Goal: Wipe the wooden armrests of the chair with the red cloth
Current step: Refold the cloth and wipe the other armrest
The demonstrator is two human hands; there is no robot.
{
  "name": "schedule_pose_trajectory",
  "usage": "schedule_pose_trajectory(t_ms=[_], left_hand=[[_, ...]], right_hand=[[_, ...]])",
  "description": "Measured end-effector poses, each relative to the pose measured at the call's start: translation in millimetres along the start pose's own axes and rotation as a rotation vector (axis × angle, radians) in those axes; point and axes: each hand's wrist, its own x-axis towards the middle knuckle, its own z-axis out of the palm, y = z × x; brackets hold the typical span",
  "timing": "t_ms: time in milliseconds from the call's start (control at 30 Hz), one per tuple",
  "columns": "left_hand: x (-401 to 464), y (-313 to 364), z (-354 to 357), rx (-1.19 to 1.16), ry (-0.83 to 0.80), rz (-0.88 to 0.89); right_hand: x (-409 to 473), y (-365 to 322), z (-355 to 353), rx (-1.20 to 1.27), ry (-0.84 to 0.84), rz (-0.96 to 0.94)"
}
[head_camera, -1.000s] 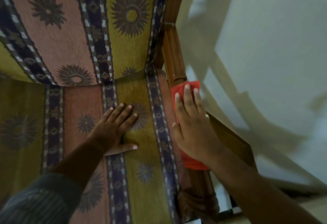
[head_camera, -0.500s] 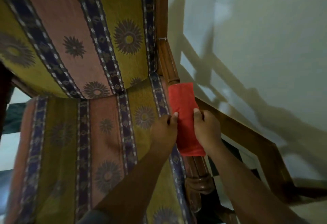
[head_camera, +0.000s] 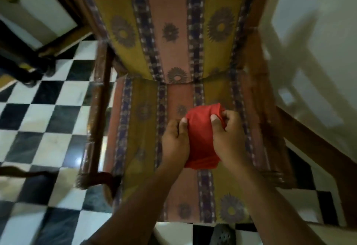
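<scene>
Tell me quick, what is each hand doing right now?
Left hand: closed on the red cloth, gripping its left side.
Right hand: closed on the same cloth, fingers curled over its right side, above the seat.

Both forearms extend forward, converging toward the centre. The left hand (head_camera: pixel 174 140) and right hand (head_camera: pixel 229 138) sit side by side, fingers curled, thumbs uppermost (nails visible), each gripping one edge of the cloth (head_camera: pixel 201 138) bunched between them.

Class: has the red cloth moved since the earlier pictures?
Yes. The red cloth has left the right armrest and moved leftward; both hands now hold it over the middle of the seat cushion.
</scene>
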Motion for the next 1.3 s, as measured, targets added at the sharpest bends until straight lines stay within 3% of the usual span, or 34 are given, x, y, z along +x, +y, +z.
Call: schedule_pose_trajectory(t_ms=[233,433,600,700,800,933,1067,1133,1200,1300], left_hand=[[25.9,-34.9,-214.8,0.125,0.224,0.096],[45.6,-78.4,-319.6,0.233,0.303,0.09],[39.5,-148.7,-318.7,0.359,0.095,-0.098],[33.1,-167.8,-310.9,0.325,0.094,-0.127],[28.1,-164.5,-308.9,0.351,0.088,0.045],[44.1,-144.7,-299.9,0.691,-0.09,0.317],[64.0,-147.4,-281.9,0.801,-0.309,0.363],[66.2,-149.8,-278.9,0.778,-0.296,0.381],[65.1,-153.8,-275.8,0.769,-0.275,0.401],[66.5,-156.8,-273.6,0.764,-0.245,0.46]], right_hand=[[-89.8,-85.5,171.5,0.138,-0.177,-0.167],[-150.7,-115.2,271.5,0.15,-0.124,-0.292],[-170.0,-61.3,304.8,-0.031,-0.101,-0.114],[-166.8,-42.3,308.1,-0.07,-0.143,-0.043],[-161.3,-34.2,302.0,-0.074,-0.193,-0.01],[-140.5,-17.5,280.8,-0.058,-0.259,-0.024],[-90.9,28.4,264.3,-0.582,-0.276,-0.334],[-58.3,50.3,265.9,-0.817,-0.397,-0.511],[-29.4,73.3,271.9,-1.002,-0.538,-0.573],[-11.1,105.6,282.4,-1.063,-0.516,-0.698]])
